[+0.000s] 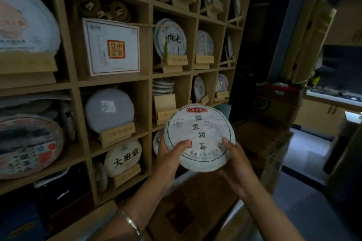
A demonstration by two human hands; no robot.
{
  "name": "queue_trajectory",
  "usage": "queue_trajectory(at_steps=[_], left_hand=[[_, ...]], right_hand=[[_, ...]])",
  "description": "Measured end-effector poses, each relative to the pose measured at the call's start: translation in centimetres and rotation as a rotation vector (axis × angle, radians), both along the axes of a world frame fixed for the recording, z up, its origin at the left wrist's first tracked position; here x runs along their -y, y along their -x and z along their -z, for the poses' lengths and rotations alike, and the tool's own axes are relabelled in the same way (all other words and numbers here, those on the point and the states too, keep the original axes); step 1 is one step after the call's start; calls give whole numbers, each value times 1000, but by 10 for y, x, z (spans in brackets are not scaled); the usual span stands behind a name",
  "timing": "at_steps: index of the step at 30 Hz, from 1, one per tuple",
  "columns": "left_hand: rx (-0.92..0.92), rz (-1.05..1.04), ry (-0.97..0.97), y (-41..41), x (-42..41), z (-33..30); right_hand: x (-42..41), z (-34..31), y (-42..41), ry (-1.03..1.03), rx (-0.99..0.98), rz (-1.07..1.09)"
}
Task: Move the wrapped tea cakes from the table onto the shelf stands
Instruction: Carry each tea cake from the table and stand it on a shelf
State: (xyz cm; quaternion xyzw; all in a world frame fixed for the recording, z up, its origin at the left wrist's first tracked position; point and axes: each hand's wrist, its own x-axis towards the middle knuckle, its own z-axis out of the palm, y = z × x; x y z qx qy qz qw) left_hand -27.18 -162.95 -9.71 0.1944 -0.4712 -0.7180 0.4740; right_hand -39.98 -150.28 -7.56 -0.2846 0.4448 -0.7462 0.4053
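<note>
1. I hold one wrapped tea cake (199,137) in front of me with both hands, face toward me and tilted back, well off any surface. It hangs in front of the wooden shelf (74,84), just right of and below an empty wooden stand (164,108).

2. My left hand (170,159) grasps the cake's lower left edge, thumb on the printed face, fingers behind. My right hand (234,164) grasps the lower right edge the same way. Both grips sit low on the disc.

3. Risk: with both holds near the bottom rim, I judge the top-heavy cake could tip forward or slide through the smooth paper wrapper.

4. Risk: the stand's compartment is narrow, and a stack of cakes (163,86) lies just behind the stand. Going in crooked could knock the stand or that stack.

5. Risk: pressing thumbs harder may crease or tear the wrapper.

6. Risk: the light is dim and the stand's groove is hard to make out, so I could seat the cake off-centre and it could roll out.

7. The table is not clearly in view.
</note>
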Motion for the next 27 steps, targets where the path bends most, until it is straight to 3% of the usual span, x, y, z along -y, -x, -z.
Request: queue_trajectory(at_steps=[4, 13, 20, 23, 27], left_hand=[[24, 32, -12, 87, 10, -11], [39, 97, 9, 215, 24, -17], [234, 220, -8, 240, 63, -7], [283, 0, -57, 230, 96, -3], [426, -412, 178, 198, 149, 11]], right_hand=[[16, -19, 82, 134, -221, -2], [40, -17, 224, 97, -142, 13], [59, -2, 267, 122, -97, 36], [67, 0, 285, 135, -101, 62], [87, 1, 307, 124, -75, 74]])
